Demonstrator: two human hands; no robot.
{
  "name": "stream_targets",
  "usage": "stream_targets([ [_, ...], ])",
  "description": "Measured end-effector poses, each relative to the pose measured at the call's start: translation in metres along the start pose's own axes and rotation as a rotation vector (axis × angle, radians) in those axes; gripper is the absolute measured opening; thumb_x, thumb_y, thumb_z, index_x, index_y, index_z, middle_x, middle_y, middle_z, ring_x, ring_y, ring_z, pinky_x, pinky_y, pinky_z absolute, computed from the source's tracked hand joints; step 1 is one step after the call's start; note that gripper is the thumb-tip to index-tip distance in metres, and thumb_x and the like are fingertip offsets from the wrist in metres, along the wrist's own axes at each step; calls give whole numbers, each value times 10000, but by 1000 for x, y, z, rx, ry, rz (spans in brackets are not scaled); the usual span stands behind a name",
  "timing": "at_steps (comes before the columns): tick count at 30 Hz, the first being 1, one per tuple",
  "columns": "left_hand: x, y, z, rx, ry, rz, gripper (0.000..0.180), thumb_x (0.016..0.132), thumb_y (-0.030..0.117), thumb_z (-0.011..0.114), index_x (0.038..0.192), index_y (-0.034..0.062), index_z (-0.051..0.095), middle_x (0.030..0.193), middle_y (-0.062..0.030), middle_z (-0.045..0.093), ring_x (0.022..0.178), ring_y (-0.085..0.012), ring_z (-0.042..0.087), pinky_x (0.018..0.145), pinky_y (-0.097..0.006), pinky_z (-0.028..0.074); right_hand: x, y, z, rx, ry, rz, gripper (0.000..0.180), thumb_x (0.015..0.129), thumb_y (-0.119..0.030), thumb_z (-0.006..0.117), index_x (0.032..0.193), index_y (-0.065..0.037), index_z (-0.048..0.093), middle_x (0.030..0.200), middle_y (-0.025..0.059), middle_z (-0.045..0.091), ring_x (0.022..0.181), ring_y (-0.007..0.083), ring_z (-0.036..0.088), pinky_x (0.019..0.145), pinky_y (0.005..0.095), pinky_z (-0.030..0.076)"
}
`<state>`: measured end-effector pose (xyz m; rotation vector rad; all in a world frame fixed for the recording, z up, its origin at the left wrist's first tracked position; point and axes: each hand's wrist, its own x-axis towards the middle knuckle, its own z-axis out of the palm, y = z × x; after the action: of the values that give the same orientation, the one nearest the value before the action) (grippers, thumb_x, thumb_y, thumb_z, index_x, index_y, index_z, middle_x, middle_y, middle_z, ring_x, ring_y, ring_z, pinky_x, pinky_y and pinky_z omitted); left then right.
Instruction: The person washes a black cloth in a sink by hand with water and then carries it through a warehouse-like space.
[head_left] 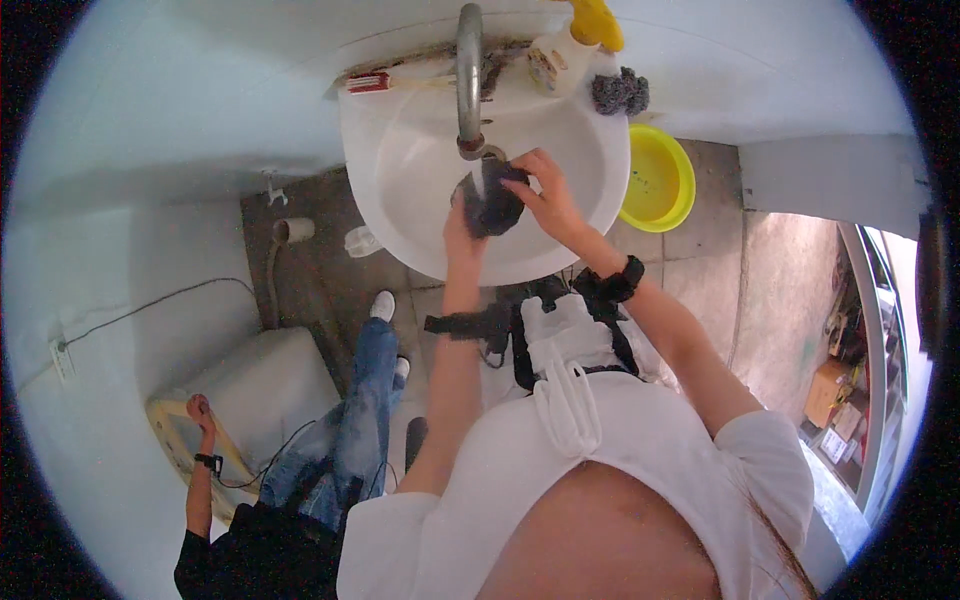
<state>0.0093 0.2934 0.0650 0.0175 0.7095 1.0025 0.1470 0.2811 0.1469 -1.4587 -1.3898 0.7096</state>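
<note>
Over the white sink (395,215), both my hands are on a dark, roundish thing (494,207) whose kind I cannot make out. My left hand (464,236) grips its left side, with part of the fingers hidden. From the right, my right hand (548,200) has its bent fingers and thumb on the upper right edge of the thing. A metal faucet (470,80) arches just above, and a whitish stream of water runs from its spout onto the dark thing.
Along the sink's back rim are a red-and-white box (368,83), a pale bottle with a yellow top (560,58) and a grey scrubber (620,92). A yellow basin (655,180) stands right of the sink. At lower left, another person in jeans (365,420) is close by.
</note>
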Motion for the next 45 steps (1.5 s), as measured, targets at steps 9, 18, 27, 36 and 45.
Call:
stream_targets([
  [9, -16, -9, 10, 197, 266, 182, 316, 714, 50, 582, 977, 87, 411, 828, -39, 483, 705, -143, 480, 546, -274, 421, 6, -19, -21, -68, -21, 61, 199, 742, -121, 566, 864, -1, 463, 740, 100, 489, 671, 181, 467, 627, 264, 384],
  [18, -27, -9, 24, 490, 534, 115, 413, 772, 331, 525, 1100, 180, 323, 902, -64, 484, 746, -169, 497, 604, -301, 447, 13, -32, -22, 147, -57, 218, 201, 764, -177, 560, 852, -24, 465, 658, 29, 495, 603, 86, 423, 554, 231, 374],
  [27, -11, -16, 47, -189, 11, -224, 599, 744, 589, 349, 1115, 127, 435, 1048, -90, 491, 997, -245, 464, 861, -392, 372, 2, -47, 5, 947, -88, 753, 320, 741, -247, 566, 937, -6, 490, 866, 57, 526, 794, 133, 497, 716, 255, 392],
  [36, -13, 4, 45, -224, 141, -26, 360, 774, 266, 369, 1044, 45, 456, 997, -106, 512, 944, -254, 491, 815, -396, 402, 4, -18, -8, 632, -60, 564, 335, 771, -173, 533, 1075, -96, 414, 977, 6, 482, 934, 109, 446, 785, 233, 357],
  [45, -7, -18, 49, 46, 241, 134, 395, 794, 356, 454, 1018, 32, 427, 968, -74, 464, 918, -195, 458, 778, -327, 384, -25, 3, 38, -111, 33, 172, 492, 658, -308, 613, 1061, -75, 452, 1019, 195, 414, 948, 364, 426, 799, 395, 375],
])
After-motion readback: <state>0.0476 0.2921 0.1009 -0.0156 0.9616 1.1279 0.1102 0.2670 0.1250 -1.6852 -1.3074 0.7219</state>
